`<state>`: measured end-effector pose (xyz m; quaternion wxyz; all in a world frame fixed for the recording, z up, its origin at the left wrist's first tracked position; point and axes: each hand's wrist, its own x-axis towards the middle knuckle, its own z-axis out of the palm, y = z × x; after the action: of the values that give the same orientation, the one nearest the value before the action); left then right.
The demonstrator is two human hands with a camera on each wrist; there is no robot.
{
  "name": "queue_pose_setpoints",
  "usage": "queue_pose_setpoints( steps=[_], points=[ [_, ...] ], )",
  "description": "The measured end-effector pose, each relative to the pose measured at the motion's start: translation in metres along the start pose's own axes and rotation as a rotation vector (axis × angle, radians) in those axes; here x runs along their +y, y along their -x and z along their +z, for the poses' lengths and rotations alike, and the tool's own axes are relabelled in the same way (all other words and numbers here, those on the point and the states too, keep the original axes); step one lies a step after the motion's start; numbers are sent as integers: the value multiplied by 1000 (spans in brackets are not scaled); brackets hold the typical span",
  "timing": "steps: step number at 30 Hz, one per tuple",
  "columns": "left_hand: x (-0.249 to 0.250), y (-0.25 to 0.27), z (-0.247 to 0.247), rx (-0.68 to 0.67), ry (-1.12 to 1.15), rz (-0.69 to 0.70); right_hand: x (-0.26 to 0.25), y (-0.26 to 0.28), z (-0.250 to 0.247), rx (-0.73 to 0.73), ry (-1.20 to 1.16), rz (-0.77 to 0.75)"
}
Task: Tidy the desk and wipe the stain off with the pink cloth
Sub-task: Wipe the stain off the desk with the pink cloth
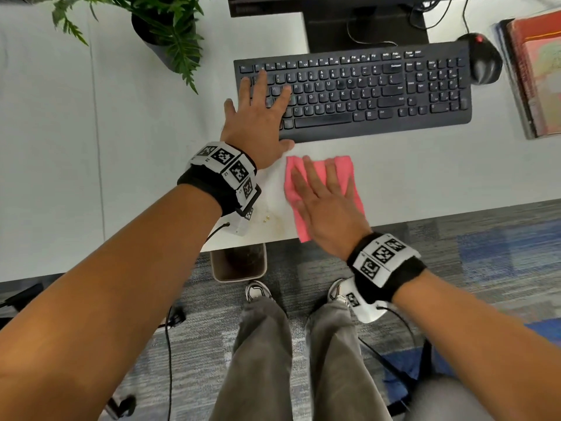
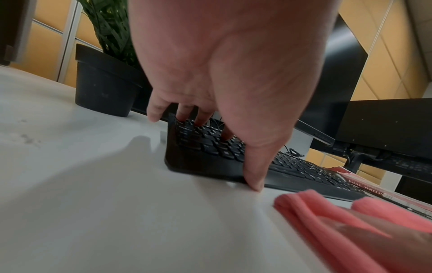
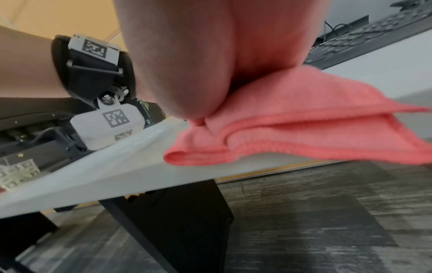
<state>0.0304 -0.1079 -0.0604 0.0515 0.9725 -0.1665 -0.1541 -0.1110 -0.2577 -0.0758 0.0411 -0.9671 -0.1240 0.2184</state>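
My right hand [image 1: 318, 192] lies flat with straight fingers on the folded pink cloth [image 1: 341, 168], pressing it onto the white desk [image 1: 151, 132] near the front edge; one corner of the cloth [image 3: 292, 129] hangs over that edge. A faint yellowish stain [image 1: 271, 218] with small crumbs marks the desk just left of the cloth. My left hand [image 1: 261, 117] rests spread on the left end of the black keyboard [image 1: 379, 92], its fingers [image 2: 187, 112] on the keys and the thumb against the front edge.
A potted plant [image 1: 164, 34] stands at the back left, the monitor base [image 1: 364, 25] behind the keyboard, a black mouse [image 1: 485, 60] and a stack of books [image 1: 537, 74] to the right. A waste bin [image 1: 239, 261] sits on the floor under the desk's edge.
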Motion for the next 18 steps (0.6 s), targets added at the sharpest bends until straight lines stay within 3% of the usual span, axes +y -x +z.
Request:
queue_pose_setpoints(
  steps=[5, 10, 14, 18],
  points=[
    [-2, 0, -3, 0, 6, 10, -51, 14, 7, -20, 27, -204],
    [-7, 2, -2, 14, -19, 36, -25, 39, 18, -100, 56, -314],
    [-13, 3, -3, 8, -1, 54, 6, 29, 4, -72, 16, -212],
    [-14, 3, -3, 16, 7, 63, -13, 2, 1, -14, -45, -72]
  ],
)
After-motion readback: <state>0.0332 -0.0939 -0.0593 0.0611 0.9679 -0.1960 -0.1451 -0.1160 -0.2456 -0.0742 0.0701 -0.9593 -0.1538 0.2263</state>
